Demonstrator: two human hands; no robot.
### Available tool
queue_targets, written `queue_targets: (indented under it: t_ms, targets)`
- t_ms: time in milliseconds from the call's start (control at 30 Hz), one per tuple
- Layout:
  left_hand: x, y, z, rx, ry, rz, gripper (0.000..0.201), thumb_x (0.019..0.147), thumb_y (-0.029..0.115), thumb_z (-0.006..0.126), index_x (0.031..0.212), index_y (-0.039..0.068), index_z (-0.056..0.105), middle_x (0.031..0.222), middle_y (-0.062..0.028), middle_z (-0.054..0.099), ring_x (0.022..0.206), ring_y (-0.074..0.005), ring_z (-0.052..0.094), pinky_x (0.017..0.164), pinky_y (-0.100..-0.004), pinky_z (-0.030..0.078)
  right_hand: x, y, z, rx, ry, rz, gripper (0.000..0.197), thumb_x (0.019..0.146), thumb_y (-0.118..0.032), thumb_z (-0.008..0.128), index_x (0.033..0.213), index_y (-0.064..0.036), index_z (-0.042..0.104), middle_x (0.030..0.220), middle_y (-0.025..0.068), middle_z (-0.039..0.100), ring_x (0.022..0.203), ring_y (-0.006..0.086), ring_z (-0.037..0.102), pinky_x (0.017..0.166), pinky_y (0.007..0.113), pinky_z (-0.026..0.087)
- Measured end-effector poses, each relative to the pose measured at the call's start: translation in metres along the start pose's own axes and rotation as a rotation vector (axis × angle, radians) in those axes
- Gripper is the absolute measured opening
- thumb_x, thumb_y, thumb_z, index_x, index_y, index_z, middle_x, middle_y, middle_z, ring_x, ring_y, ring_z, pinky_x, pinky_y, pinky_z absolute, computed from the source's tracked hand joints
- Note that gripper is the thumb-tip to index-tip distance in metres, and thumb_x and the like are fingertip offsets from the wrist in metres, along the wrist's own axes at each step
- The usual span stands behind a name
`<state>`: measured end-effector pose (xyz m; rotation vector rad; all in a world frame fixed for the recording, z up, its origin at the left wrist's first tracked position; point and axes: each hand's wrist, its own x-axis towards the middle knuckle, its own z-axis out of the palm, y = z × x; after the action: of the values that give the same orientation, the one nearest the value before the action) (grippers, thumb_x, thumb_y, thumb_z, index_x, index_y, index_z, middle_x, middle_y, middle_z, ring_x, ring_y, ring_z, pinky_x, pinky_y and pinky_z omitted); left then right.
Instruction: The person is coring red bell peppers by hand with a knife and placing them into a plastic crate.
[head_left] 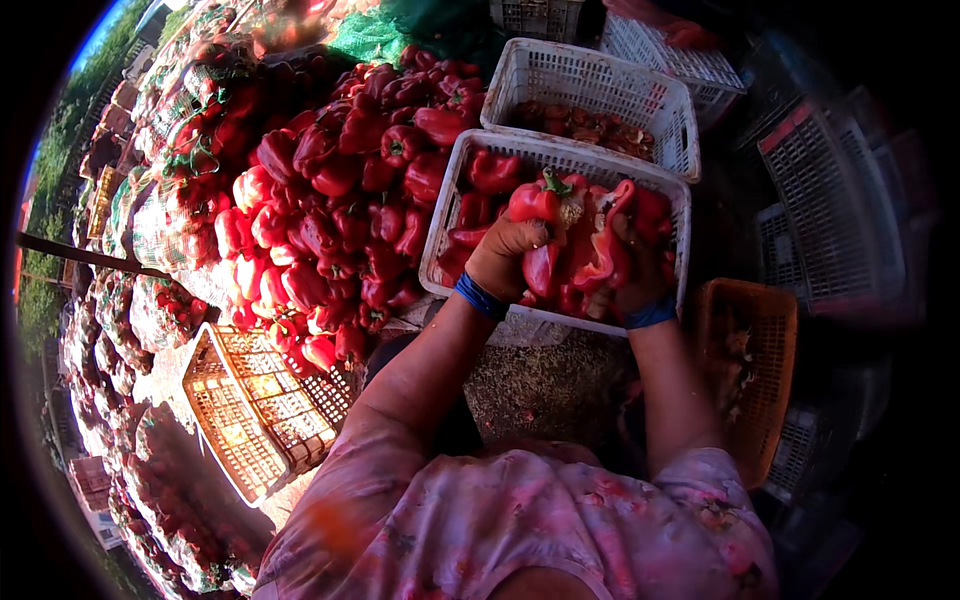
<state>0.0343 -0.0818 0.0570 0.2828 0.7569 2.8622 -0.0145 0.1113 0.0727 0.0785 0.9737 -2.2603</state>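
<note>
Over a white plastic crate (455,200) holding red bell peppers, both my hands grip a red bell pepper that is broken open. My left hand (503,262), in a brownish glove with a blue cuff, is closed on the part with the green stem and pale seed core (540,202). The opened, curled flesh (600,255) with its pale inside is in my right hand (645,270), also gloved with a blue cuff. Its fingers are partly hidden behind the pepper. I cannot tell whether the two parts are still joined.
A large heap of red peppers (330,190) lies left of the crate. Behind the crate, another white crate (590,75) holds reddish-brown scraps. A yellow crate (250,400) lies tilted at the left; an orange crate (780,400) stands by my right arm. Filled net bags (160,225) line the far left.
</note>
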Motion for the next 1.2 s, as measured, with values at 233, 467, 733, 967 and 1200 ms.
queue_targets:
  t_ms: [233, 467, 733, 967, 1200]
  targets:
    - [0.003, 0.002, 0.036, 0.799, 0.371, 0.083, 0.096, 0.063, 0.007, 0.094, 0.145, 0.005, 0.045, 0.128, -0.0134, 0.066, 0.116, -0.0297, 0.065, 0.101, -0.0433, 0.052, -0.009, -0.021, -0.016, -0.854, 0.266, -0.296, 0.050, 0.093, -0.053, 0.071, 0.110, -0.0065, 0.066, 0.063, 0.0070, 0.062, 0.038, 0.0153, 0.051, 0.035, 0.030, 0.038]
    - [0.004, -0.041, 0.013, 1.505, 0.179, 0.277, 0.108, 0.052, 0.018, 0.098, 0.147, 0.006, 0.045, 0.132, -0.0201, 0.061, 0.124, -0.0389, 0.059, 0.105, -0.0425, 0.049, -0.021, -0.012, -0.003, -0.729, 0.259, 0.013, 0.051, 0.095, -0.058, 0.061, 0.105, -0.0084, 0.066, 0.059, 0.0063, 0.060, 0.037, 0.0164, 0.053, 0.034, 0.029, 0.040]
    - [0.010, -0.020, 0.042, 1.082, 0.146, 0.016, 0.110, 0.055, 0.003, 0.097, 0.150, 0.002, 0.041, 0.131, -0.0111, 0.062, 0.118, -0.0201, 0.060, 0.099, -0.0325, 0.053, -0.023, -0.007, -0.011, -0.313, 0.144, 0.012, 0.038, 0.101, -0.045, 0.055, 0.106, -0.0084, 0.065, 0.079, 0.0058, 0.066, 0.057, 0.0145, 0.061, 0.049, 0.027, 0.048]
    - [0.012, -0.014, 0.047, 0.875, 0.186, -0.039, 0.102, 0.061, -0.003, 0.090, 0.151, 0.005, 0.043, 0.128, -0.0113, 0.064, 0.090, -0.0172, 0.067, 0.069, -0.0309, 0.057, -0.018, -0.003, 0.015, -0.374, 0.196, -0.322, 0.034, 0.103, -0.034, 0.057, 0.117, -0.0050, 0.067, 0.092, 0.0013, 0.070, 0.084, 0.0117, 0.066, 0.080, 0.028, 0.053]
    - [0.017, -0.002, 0.040, 0.807, 0.172, -0.022, 0.098, 0.063, -0.003, 0.094, 0.148, 0.001, 0.045, 0.128, -0.0069, 0.065, 0.112, -0.0171, 0.063, 0.094, -0.0335, 0.057, -0.032, -0.042, -0.007, -0.779, -0.004, -0.258, 0.037, 0.095, -0.025, 0.067, 0.125, -0.0030, 0.067, 0.099, 0.0041, 0.068, 0.086, 0.0117, 0.061, 0.071, 0.028, 0.048]
